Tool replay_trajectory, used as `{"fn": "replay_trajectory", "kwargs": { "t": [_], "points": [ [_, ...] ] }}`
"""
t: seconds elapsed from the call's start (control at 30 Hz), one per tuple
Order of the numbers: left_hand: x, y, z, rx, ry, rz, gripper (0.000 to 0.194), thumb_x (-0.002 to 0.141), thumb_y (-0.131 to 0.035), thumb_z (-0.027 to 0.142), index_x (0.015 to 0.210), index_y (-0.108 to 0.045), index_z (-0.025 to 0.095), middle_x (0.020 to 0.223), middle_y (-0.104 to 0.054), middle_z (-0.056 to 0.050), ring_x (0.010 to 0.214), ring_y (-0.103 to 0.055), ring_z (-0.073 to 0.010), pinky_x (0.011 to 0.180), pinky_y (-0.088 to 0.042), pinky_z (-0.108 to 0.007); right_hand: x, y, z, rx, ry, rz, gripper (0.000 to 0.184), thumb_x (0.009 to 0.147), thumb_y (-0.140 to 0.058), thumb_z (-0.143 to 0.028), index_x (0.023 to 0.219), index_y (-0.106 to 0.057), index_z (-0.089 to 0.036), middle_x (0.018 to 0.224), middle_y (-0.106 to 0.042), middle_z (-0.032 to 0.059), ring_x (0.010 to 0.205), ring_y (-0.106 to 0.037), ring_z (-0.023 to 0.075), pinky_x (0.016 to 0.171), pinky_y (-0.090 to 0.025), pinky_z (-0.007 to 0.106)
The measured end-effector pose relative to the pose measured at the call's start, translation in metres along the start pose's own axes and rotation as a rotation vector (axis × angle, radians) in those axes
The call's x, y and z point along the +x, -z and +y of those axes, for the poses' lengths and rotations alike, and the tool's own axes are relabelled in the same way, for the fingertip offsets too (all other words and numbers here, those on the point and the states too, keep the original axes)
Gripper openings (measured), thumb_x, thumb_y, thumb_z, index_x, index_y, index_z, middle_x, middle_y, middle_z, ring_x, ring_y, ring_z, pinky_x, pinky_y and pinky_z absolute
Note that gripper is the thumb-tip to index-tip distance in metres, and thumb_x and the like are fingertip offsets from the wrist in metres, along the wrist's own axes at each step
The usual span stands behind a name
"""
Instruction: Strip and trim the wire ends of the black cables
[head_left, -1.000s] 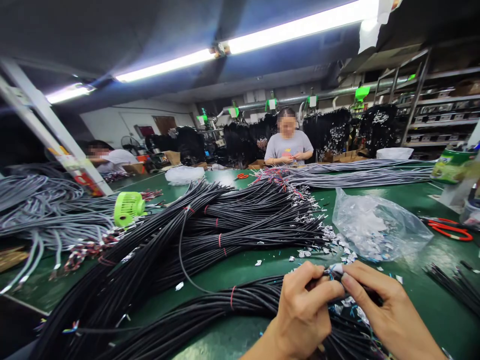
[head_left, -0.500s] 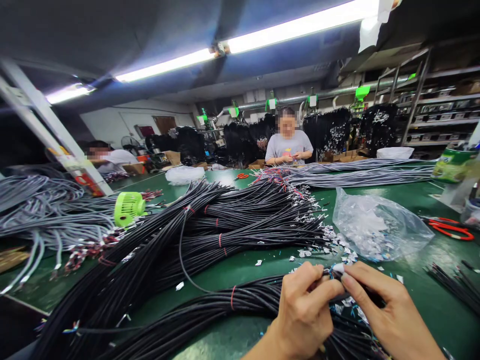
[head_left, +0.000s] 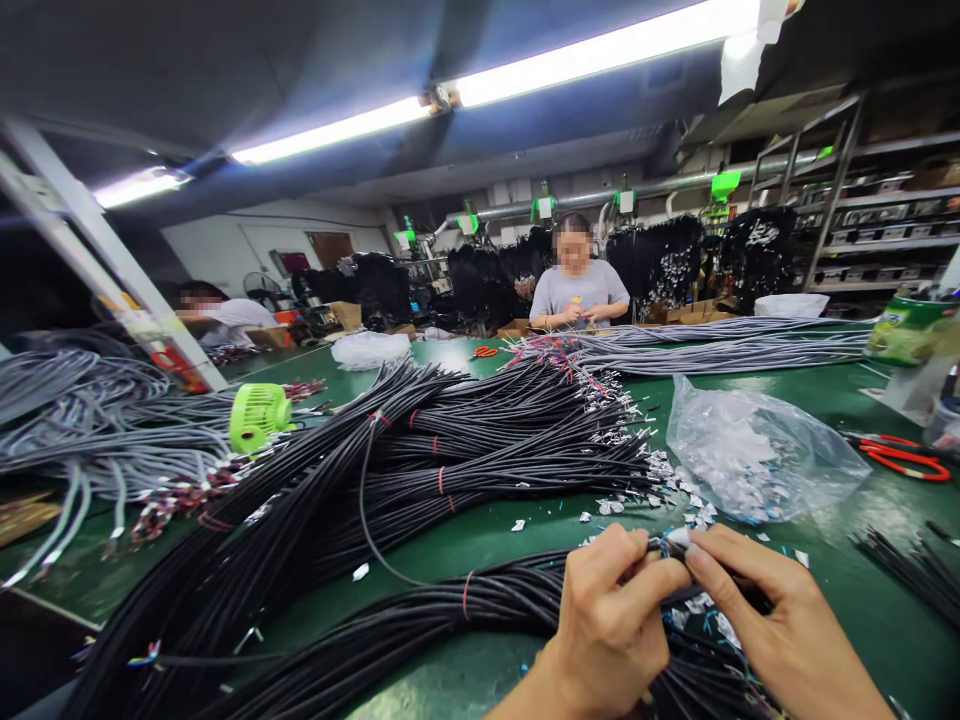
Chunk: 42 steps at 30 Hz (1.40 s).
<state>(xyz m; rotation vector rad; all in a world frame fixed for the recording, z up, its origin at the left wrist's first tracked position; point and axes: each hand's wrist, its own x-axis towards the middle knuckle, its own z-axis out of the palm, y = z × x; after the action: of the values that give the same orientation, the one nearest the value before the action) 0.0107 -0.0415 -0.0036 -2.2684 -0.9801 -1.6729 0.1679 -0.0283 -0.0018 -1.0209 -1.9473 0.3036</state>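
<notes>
Both my hands meet low in the picture, right of the middle. My left hand point(head_left: 611, 615) pinches the end of a black cable point(head_left: 654, 546) between thumb and forefinger. My right hand point(head_left: 765, 620) pinches a small white connector point(head_left: 677, 537) at that cable's tip. Under my hands lies a bundle of black cables point(head_left: 420, 625) with thin coloured wire ends. A bigger heap of black cables point(head_left: 450, 450) runs across the green table point(head_left: 495, 535) beyond it. Small white connectors point(head_left: 660, 485) lie scattered by the heap's tips.
A clear plastic bag point(head_left: 757, 450) of white parts lies to the right, with red-handled scissors point(head_left: 900, 458) past it. Grey cables point(head_left: 82, 420) and a green fan point(head_left: 256, 415) sit at left. Two other people work across the table, one at centre back point(head_left: 577, 290), one at left point(head_left: 217, 315).
My hands have hardly shifted; they keep pinching the cable end and connector. The person at the back moved slightly.
</notes>
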Motion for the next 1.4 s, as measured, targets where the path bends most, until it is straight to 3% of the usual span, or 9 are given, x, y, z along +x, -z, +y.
{"fn": "replay_trajectory", "kwargs": {
  "t": [0.17, 0.27, 0.4, 0.87, 1.4],
  "points": [
    [-0.003, -0.001, -0.002, -0.033, 0.016, -0.026, 0.031, 0.079, -0.046, -0.001, 0.092, -0.065, 0.02, 0.077, -0.056, -0.006, 0.065, -0.054, -0.0125, 0.057, -0.044, -0.022, -0.003, -0.001, 0.005, -0.055, -0.003, 0.07, 0.023, 0.085, -0.055, -0.035, 0.092, -0.072, -0.021, 0.086, -0.072, 0.0053, 0.083, -0.069, 0.019, 0.071, -0.057, 0.022],
    [-0.003, -0.004, -0.004, -0.096, 0.156, -0.003, 0.026, 0.078, -0.05, 0.0, 0.097, -0.056, 0.017, 0.08, -0.058, -0.005, 0.069, -0.056, -0.0136, 0.06, -0.046, -0.024, -0.004, 0.0, 0.007, -0.072, -0.006, 0.097, 0.023, 0.084, -0.056, -0.035, 0.093, -0.072, -0.021, 0.086, -0.072, 0.0052, 0.082, -0.069, 0.0202, 0.069, -0.057, 0.023],
    [-0.002, -0.006, -0.004, -0.084, 0.313, 0.02, 0.014, 0.078, -0.056, 0.004, 0.084, -0.057, 0.016, 0.075, -0.06, -0.003, 0.068, -0.056, -0.0141, 0.062, -0.046, -0.025, -0.003, 0.001, 0.005, -0.068, -0.017, 0.108, 0.023, 0.085, -0.055, -0.035, 0.094, -0.072, -0.021, 0.082, -0.071, 0.0043, 0.075, -0.068, 0.0182, 0.065, -0.056, 0.023],
    [-0.002, -0.005, -0.004, 0.003, 0.179, 0.109, 0.014, 0.077, -0.056, 0.0, 0.076, -0.057, 0.015, 0.065, -0.059, -0.001, 0.06, -0.054, -0.0119, 0.056, -0.043, -0.023, 0.0, -0.001, 0.0, -0.046, -0.028, 0.05, 0.024, 0.085, -0.054, -0.035, 0.093, -0.071, -0.02, 0.08, -0.068, 0.0047, 0.073, -0.066, 0.0169, 0.065, -0.054, 0.023],
    [-0.003, -0.006, -0.004, 0.039, 0.151, 0.116, 0.016, 0.077, -0.054, -0.001, 0.071, -0.057, 0.013, 0.059, -0.056, -0.001, 0.056, -0.05, -0.0109, 0.052, -0.042, -0.022, -0.002, 0.0, -0.004, 0.03, -0.088, 0.037, 0.024, 0.087, -0.052, -0.035, 0.092, -0.07, -0.019, 0.072, -0.065, 0.0033, 0.065, -0.062, 0.0164, 0.059, -0.051, 0.025]
  ]
}}
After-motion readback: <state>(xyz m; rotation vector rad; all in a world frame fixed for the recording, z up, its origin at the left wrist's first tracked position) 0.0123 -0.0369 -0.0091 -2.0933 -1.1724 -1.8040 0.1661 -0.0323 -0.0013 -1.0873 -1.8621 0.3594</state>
